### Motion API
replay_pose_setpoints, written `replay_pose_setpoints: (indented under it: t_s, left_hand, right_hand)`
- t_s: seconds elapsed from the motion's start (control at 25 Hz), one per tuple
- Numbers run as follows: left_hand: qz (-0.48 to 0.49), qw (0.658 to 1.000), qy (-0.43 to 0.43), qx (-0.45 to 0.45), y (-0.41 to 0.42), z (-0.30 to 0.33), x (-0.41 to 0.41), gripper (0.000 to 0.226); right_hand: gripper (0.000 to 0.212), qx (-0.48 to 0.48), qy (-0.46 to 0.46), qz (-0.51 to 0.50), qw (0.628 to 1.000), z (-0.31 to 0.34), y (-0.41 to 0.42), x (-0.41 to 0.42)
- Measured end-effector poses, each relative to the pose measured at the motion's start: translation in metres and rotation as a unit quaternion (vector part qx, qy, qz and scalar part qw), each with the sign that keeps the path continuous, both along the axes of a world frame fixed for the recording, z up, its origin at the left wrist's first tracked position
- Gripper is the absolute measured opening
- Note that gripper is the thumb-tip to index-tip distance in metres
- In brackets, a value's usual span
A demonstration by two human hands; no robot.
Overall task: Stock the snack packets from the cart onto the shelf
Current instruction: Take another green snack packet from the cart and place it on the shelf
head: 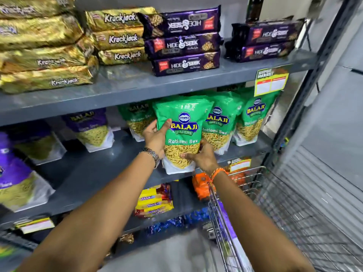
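I hold a green Balaji Ratlami Sev packet [183,122] upright at the front edge of the grey middle shelf [94,169]. My left hand [156,137] grips its left side, thumb on the front. My right hand [200,156] grips its lower right corner. Behind and right of it stand more green packets of the same kind [222,122], [253,118]. The wire cart [294,213] is at the lower right, below my right forearm.
Purple Balaji packets [90,128] stand on the left of the middle shelf. The top shelf holds gold Krackjack stacks [119,36] and purple Hide & Seek stacks [184,44]. Yellow packets [155,201] and an orange pack [202,183] sit on the lower shelf. A metal shutter [324,183] is at right.
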State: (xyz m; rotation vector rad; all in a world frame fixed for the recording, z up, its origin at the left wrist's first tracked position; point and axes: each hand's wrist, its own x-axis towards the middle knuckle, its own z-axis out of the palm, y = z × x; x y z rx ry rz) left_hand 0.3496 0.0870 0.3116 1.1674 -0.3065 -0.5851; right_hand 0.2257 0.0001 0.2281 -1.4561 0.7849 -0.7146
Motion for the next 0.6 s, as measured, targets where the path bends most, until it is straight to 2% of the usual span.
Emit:
replay_pose_setpoints:
  t_s: [0.12, 0.24, 0.36, 0.6]
  left_hand:
    - [0.013, 1.0, 0.003, 0.008, -0.004, -0.01, 0.024, 0.021]
    - [0.015, 1.0, -0.001, 0.02, -0.011, -0.018, 0.04, 0.054]
    - [0.023, 0.999, 0.007, 0.034, -0.017, -0.023, 0.049, 0.071]
    - [0.026, 0.998, 0.0, 0.058, -0.029, -0.034, 0.057, 0.05]
  right_hand:
    - [0.08, -0.002, 0.018, -0.014, 1.0, -0.001, -0.005, 0.02]
    - [0.087, -0.006, 0.032, -0.049, 0.998, 0.001, -0.008, 0.034]
    - [0.092, -0.02, 0.044, -0.084, 0.995, -0.007, -0.012, 0.044]
    - [0.092, 0.003, 0.032, -0.113, 0.993, -0.018, -0.015, 0.057]
